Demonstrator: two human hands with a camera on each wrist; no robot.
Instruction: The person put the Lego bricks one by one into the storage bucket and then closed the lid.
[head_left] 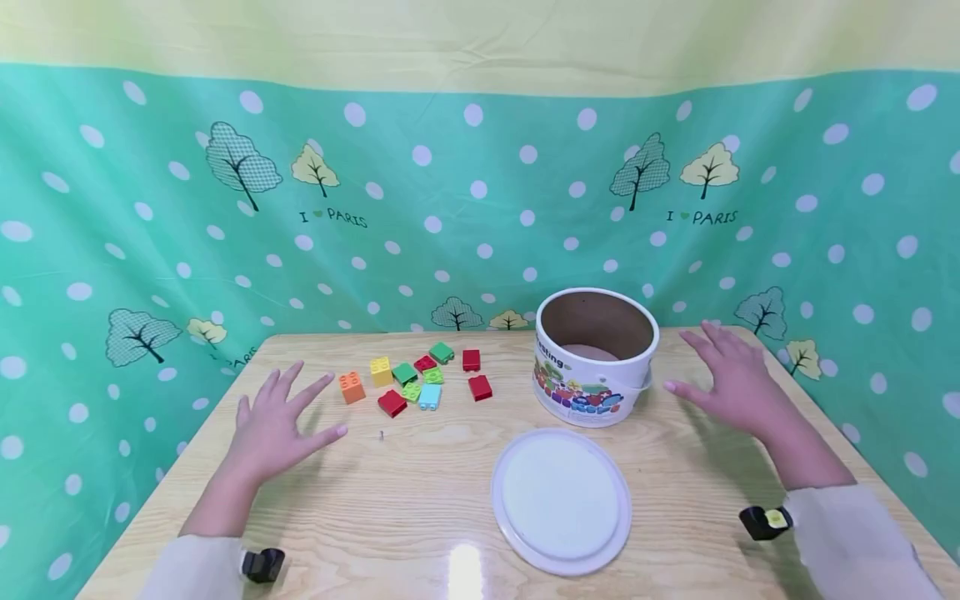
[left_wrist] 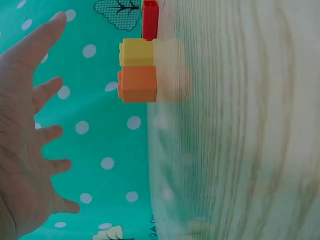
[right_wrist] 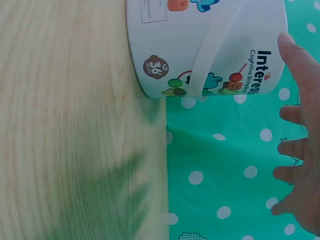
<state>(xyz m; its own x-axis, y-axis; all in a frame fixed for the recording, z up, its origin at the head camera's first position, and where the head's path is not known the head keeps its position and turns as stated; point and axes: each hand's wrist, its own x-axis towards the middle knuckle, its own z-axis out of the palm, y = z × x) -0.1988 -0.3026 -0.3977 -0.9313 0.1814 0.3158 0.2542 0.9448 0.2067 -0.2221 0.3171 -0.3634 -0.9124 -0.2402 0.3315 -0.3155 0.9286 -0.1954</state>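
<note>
My left hand [head_left: 273, 429] hovers over the left of the table with fingers spread, holding nothing. Nearest to it is an orange toy brick [head_left: 351, 387], with a yellow brick [head_left: 381, 372] just beyond. More bricks in red, green and light blue lie loosely grouped, among them a blue brick [head_left: 430, 397] and a red brick [head_left: 392, 403]. On the right, my right hand [head_left: 731, 379] is also spread and bare, beside a white printed bucket [head_left: 592, 392] that stands upright without its lid. In the right wrist view the thumb overlaps the bucket's edge.
A round white lid [head_left: 561, 500] lies flat in front of the bucket. The wooden table [head_left: 360, 517] ends at a green dotted curtain [head_left: 480, 225] behind and at both sides. Each wrist carries a small black camera [head_left: 262, 565].
</note>
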